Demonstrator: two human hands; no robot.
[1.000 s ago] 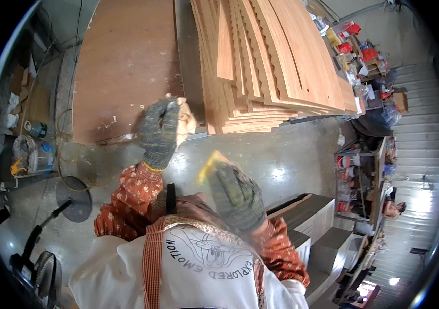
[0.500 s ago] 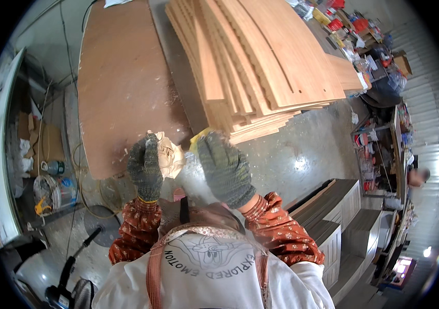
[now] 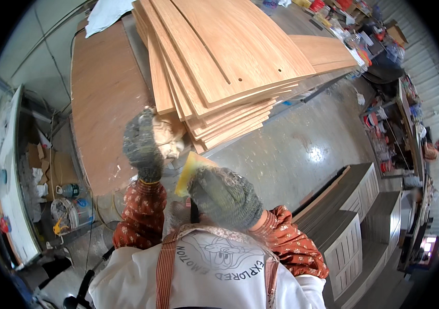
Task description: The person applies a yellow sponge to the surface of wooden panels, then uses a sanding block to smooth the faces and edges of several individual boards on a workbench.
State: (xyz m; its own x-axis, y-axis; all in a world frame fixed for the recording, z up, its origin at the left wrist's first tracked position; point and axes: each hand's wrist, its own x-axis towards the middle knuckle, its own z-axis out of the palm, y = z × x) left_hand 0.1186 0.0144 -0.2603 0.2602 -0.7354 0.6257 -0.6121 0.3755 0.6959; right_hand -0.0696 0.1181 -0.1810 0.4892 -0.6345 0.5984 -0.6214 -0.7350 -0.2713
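Note:
My left hand, in a dark grey-green knitted glove, is closed around a crumpled tan lump that looks soft and folded. It is just in front of the near corner of a stack of wood panels, over the brown board's right edge. Nearer my body and to the right, my right hand wears the same kind of glove. A flat yellow scraper-like piece juts from its closed fingers toward the lump, apart from it. Motion blurs both hands slightly. The top panel shows a long groove and two round holes.
A brown board covers the table's left side, with a white cloth at its far end. Grey cabinet fronts stand at the lower right. On the left are a bucket and a white-topped bench.
My view has shifted, and the panel stack appears farther left. My right hand has come back toward my body with the yellow piece. The left still grips the lump.

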